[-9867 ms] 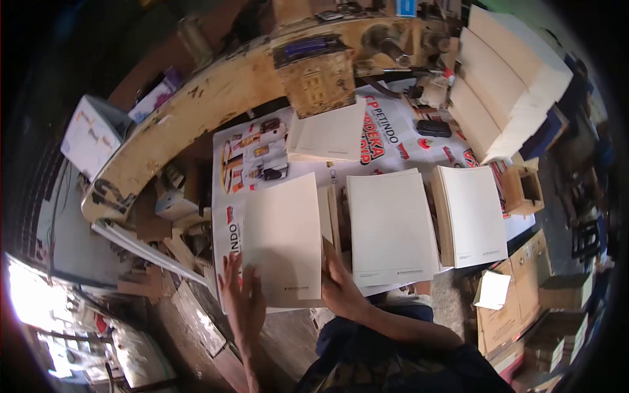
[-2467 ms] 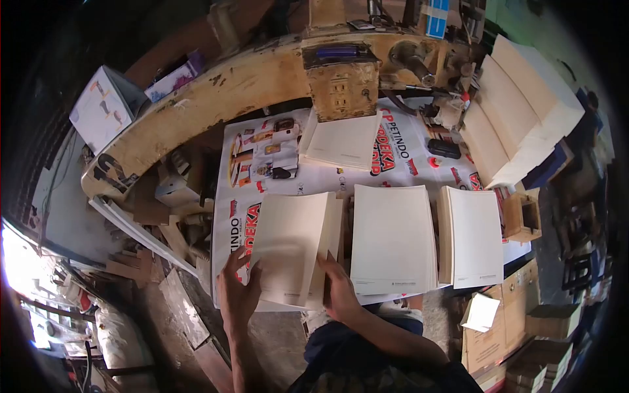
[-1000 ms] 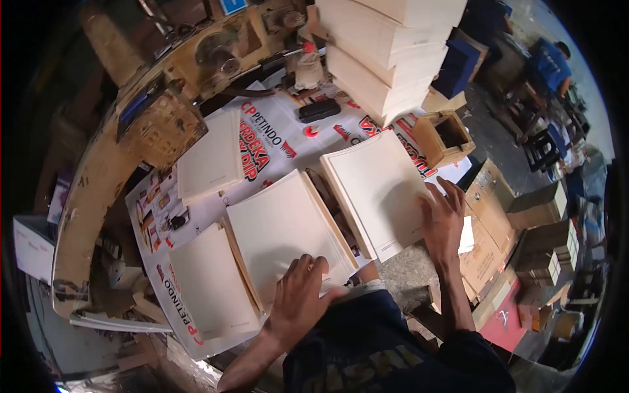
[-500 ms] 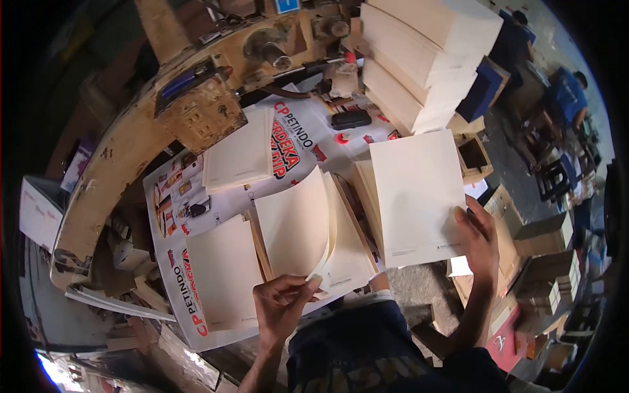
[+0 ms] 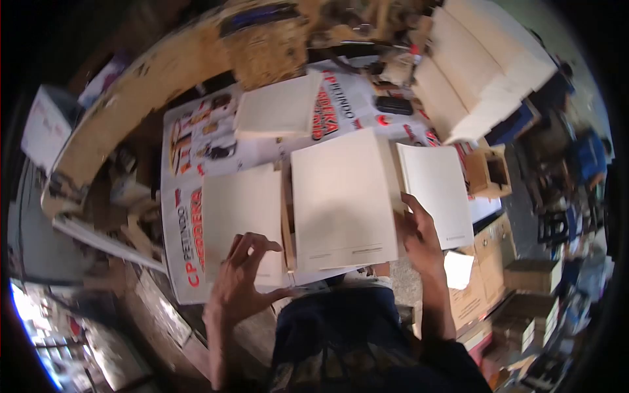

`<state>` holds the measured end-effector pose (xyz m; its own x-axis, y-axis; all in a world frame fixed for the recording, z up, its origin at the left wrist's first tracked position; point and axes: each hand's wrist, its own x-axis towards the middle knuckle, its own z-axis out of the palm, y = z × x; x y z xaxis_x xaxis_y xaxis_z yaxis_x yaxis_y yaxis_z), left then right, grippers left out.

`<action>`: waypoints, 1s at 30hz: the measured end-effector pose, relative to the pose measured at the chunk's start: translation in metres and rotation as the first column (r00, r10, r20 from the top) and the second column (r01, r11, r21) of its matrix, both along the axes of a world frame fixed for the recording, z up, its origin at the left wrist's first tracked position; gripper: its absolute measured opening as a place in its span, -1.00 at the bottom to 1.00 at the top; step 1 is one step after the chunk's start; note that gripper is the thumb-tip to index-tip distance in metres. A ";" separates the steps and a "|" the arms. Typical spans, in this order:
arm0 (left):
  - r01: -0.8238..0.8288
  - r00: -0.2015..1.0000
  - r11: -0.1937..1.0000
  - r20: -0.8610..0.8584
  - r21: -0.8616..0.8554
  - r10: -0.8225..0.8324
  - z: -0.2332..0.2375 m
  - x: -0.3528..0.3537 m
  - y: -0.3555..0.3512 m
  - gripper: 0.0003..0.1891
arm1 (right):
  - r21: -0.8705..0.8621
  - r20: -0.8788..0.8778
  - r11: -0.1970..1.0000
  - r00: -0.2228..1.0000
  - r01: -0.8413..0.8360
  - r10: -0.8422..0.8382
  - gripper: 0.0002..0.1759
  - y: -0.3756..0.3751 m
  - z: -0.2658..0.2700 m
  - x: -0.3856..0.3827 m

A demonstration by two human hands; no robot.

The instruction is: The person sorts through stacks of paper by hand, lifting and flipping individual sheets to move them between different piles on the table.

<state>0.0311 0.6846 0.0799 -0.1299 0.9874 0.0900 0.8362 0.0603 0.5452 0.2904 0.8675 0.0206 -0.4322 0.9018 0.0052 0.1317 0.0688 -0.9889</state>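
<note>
A cream paper sheet (image 5: 344, 203) with small print along its bottom edge lies on top at the middle stack. My right hand (image 5: 420, 239) is at this sheet's right edge, fingers apart and partly bent, without a visible grip on it. Over the lower right part of the left paper stack (image 5: 239, 206) is my left hand (image 5: 242, 272), open, thumb and index finger spread wide and nothing between them. A narrow wooden divider (image 5: 287, 223) stands between the left and middle stacks. To the right of my right hand lies another paper stack (image 5: 438, 193).
Behind lies a further paper stack (image 5: 275, 108) on the printed banner (image 5: 180, 223). Tall piles of paper (image 5: 478, 65) rise at the back right, near a black case (image 5: 394, 105) and a wooden box (image 5: 488, 171). Cardboard boxes (image 5: 531, 275) stand at right. A person (image 5: 590, 160) is beyond.
My right hand has moved left from the right stack to the middle one. My left hand has let go of the curled middle sheet and shifted left, opening. The view has also shifted.
</note>
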 end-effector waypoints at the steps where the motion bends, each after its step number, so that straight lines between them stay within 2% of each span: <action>1: -0.017 1.000 0.993 -0.028 -0.120 0.014 0.004 -0.006 -0.008 -0.41 | 0.000 0.012 0.999 0.999 -0.046 0.046 -0.58 0.000 -0.004 -0.004; 2: -0.054 0.998 0.991 -0.022 -0.121 0.051 -0.001 -0.010 -0.016 -0.41 | 0.011 0.035 1.000 0.999 -0.018 0.018 -0.62 0.000 -0.007 -0.006; 3: -0.032 0.999 0.980 -0.046 -0.194 0.024 -0.008 -0.014 -0.021 -0.43 | 0.024 0.052 1.000 0.998 0.019 -0.020 -0.66 0.000 -0.012 -0.007; 4: -0.005 0.998 0.963 -0.066 -0.268 -0.013 -0.015 -0.019 -0.025 -0.45 | -0.049 -0.084 0.995 0.993 0.083 -0.087 -0.63 0.002 -0.013 -0.012; 5: -0.018 0.998 0.963 -0.066 -0.268 0.000 -0.020 -0.026 -0.029 -0.45 | -0.049 -0.084 0.996 0.994 0.070 -0.074 -0.63 0.002 -0.010 -0.016; 7: 0.024 0.991 0.966 0.132 -0.257 0.010 -0.028 -0.037 -0.036 -0.48 | -0.086 -0.063 0.996 0.998 0.013 -0.018 -0.60 -0.002 0.004 -0.021; 8: 0.018 0.990 0.968 0.139 -0.251 0.017 -0.029 -0.038 -0.038 -0.48 | -0.004 0.036 0.999 0.998 0.043 -0.043 -0.54 -0.006 0.006 -0.025; 10: -0.017 0.971 0.973 0.230 -0.229 0.071 -0.030 -0.040 -0.041 -0.51 | 0.051 0.086 0.999 0.996 0.004 -0.009 -0.51 -0.006 0.010 -0.027; 11: -0.030 0.969 0.974 0.233 -0.224 0.083 -0.028 -0.038 -0.041 -0.51 | 0.094 0.128 0.995 0.992 -0.026 0.014 -0.49 -0.006 0.011 -0.030; 12: -0.027 0.984 0.989 0.169 -0.149 0.052 -0.024 -0.033 -0.038 -0.55 | 0.120 0.096 0.993 0.995 -0.016 0.004 -0.47 -0.005 0.006 -0.030; 13: -0.020 0.994 0.997 0.105 -0.076 0.028 -0.022 -0.032 -0.037 -0.59 | 0.118 0.102 0.993 0.995 -0.031 0.018 -0.47 -0.005 0.007 -0.031; 17: -0.026 0.992 1.000 0.125 -0.008 0.027 -0.034 -0.042 -0.043 -0.70 | 0.067 0.213 0.997 0.977 -0.033 0.018 -0.50 -0.005 0.010 -0.031; 18: -0.066 0.979 0.998 0.193 0.003 0.065 -0.039 -0.045 -0.047 -0.74 | 0.078 0.207 0.996 0.978 -0.033 0.016 -0.50 -0.006 0.012 -0.032; 19: -0.106 0.961 0.994 0.257 0.016 0.099 -0.043 -0.048 -0.050 -0.77 | 0.092 0.199 0.995 0.980 -0.032 0.013 -0.51 -0.006 0.014 -0.034; 20: -0.238 0.926 0.964 0.327 0.118 0.189 -0.047 -0.044 -0.050 -0.78 | 0.094 0.198 0.995 0.980 -0.038 0.018 -0.51 -0.006 0.014 -0.035; 21: -0.243 0.925 0.963 0.327 0.120 0.192 -0.048 -0.043 -0.053 -0.78 | 0.076 0.182 0.996 0.983 -0.042 0.028 -0.52 -0.007 0.014 -0.035; 23: -0.455 0.796 0.884 0.494 0.106 0.350 -0.049 -0.041 -0.059 -0.79 | 0.060 0.163 0.997 0.986 -0.051 0.040 -0.52 -0.009 0.012 -0.034; 24: -0.460 0.794 0.881 0.495 0.108 0.353 -0.049 -0.041 -0.061 -0.79 | -0.012 0.067 1.000 0.998 -0.012 0.013 -0.50 -0.010 0.010 -0.034; 25: -0.532 0.709 0.845 0.576 0.060 0.406 -0.049 -0.040 -0.063 -0.79 | -0.088 -0.028 0.996 0.999 0.019 -0.021 -0.47 -0.011 0.010 -0.034; 26: -0.595 0.613 0.804 0.649 0.004 0.451 -0.050 -0.039 -0.064 -0.78 | -0.085 -0.028 0.996 0.999 0.014 -0.016 -0.47 -0.013 0.011 -0.034; 27: -0.598 0.612 0.802 0.649 0.007 0.451 -0.050 -0.039 -0.067 -0.78 | -0.179 -0.120 0.980 0.987 0.086 -0.109 -0.43 -0.017 0.015 -0.035; 28: -0.658 0.544 0.753 0.711 0.030 0.447 -0.051 -0.040 -0.070 -0.80 | -0.278 -0.202 0.949 0.957 0.149 -0.210 -0.39 -0.020 0.017 -0.036; 29: -0.712 0.477 0.700 0.766 0.050 0.430 -0.052 -0.042 -0.073 -0.82 | -0.277 -0.208 0.949 0.955 0.150 -0.212 -0.39 -0.022 0.017 -0.037; 30: -0.708 0.486 0.703 0.763 0.057 0.427 -0.059 -0.044 -0.078 -0.82 | -0.300 -0.239 0.948 0.953 0.109 -0.186 -0.36 -0.024 0.016 -0.038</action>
